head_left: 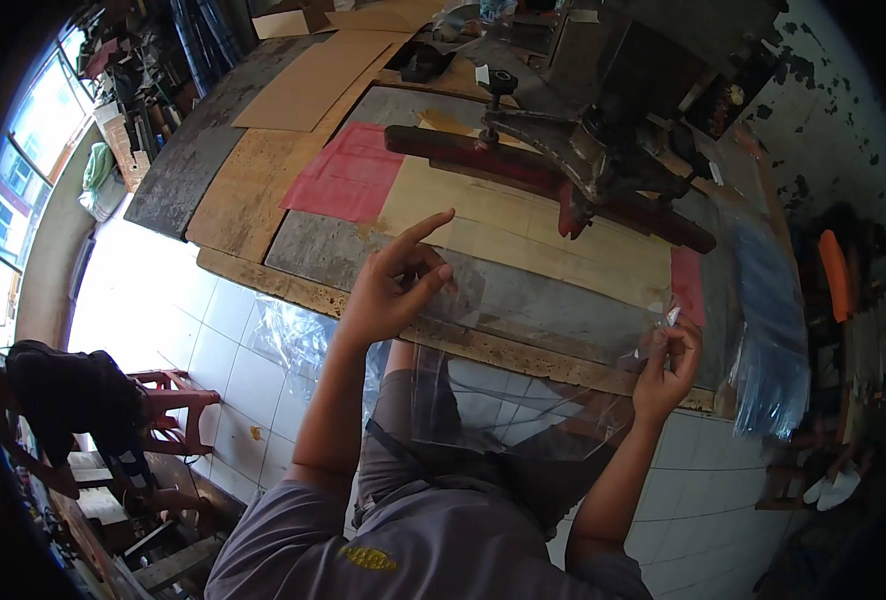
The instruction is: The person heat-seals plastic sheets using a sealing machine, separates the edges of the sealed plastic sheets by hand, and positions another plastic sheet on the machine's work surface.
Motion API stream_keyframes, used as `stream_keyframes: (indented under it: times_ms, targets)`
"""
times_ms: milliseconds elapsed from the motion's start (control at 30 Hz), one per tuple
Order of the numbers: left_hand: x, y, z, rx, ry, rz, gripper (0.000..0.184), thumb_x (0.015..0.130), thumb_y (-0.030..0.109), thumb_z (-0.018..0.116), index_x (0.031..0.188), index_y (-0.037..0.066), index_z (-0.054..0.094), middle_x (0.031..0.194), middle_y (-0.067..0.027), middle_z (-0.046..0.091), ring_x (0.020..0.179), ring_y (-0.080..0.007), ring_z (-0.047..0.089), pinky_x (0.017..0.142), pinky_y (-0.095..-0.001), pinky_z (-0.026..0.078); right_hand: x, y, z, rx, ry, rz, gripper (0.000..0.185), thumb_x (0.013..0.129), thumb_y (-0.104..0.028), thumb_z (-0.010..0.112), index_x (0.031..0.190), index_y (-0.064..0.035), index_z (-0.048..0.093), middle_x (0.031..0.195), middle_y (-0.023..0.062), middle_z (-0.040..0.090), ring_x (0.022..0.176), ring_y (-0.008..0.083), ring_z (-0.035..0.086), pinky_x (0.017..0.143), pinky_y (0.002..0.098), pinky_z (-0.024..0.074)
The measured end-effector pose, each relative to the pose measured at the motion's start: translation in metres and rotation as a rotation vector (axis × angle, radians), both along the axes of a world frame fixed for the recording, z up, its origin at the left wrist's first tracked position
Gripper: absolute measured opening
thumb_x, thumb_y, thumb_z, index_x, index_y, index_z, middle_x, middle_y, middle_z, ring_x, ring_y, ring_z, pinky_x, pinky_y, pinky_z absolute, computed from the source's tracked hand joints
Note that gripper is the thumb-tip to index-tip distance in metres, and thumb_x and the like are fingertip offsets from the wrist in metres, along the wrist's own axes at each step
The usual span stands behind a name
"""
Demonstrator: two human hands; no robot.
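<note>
A clear plastic sheet [523, 400] hangs over the front edge of the worktable, between my two hands. My left hand [393, 285] is above the table edge, its index finger stretched out and the other fingers curled near the thumb. At the right edge my right hand [669, 362] pinches the sheet's corner beside a small white piece. Beyond them lie a cream strip [523, 235] and a pink-red sheet [345, 172] on the grey board. Across the strip's back stretches the dark red bar [483, 165] of a metal press [603, 150].
Brown cardboard [313, 85] lies at the back left. Stacked clear plastic [768, 330] hangs over the table's right side, near an orange object [835, 275]. On the floor at left are a red stool [185, 400] and a person in dark clothes [73, 395].
</note>
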State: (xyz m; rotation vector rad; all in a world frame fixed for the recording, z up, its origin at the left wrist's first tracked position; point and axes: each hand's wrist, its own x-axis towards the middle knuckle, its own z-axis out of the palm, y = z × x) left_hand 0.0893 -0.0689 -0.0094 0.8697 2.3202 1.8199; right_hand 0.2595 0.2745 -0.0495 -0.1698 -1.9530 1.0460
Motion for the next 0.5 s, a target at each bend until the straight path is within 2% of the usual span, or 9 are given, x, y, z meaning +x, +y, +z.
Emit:
stream_keyframes:
  times_ms: [167,500]
  targets:
    - [0.0002,0.0018,-0.0015,0.027,-0.021,0.023,0.063,0.095,0.006,0.068,0.155,0.007,0.047,0.081,0.0008,0.069,0.072,-0.0037,0.059,0.070,-0.0227,0.045,-0.0014,-0.0005,0.0005,-0.047,-0.009,0.002,0.011,0.099,0.000,0.064,0.108,0.0004,0.058,0.118,0.0117,0.063,0.084,0.0141,0.065,0.078,0.0287,0.0546]
    - [0.0011,0.0037,-0.0057,0.022,0.019,0.017,0.065,0.090,0.009,0.074,0.151,0.008,0.051,0.084,0.0027,0.061,0.069,-0.0034,0.056,0.066,-0.0223,0.044,0.0010,0.0044,-0.0041,-0.033,-0.071,-0.041,0.014,0.096,0.003,0.067,0.108,-0.0002,0.060,0.115,0.0090,0.064,0.085,0.0127,0.063,0.082,0.0281,0.0517]
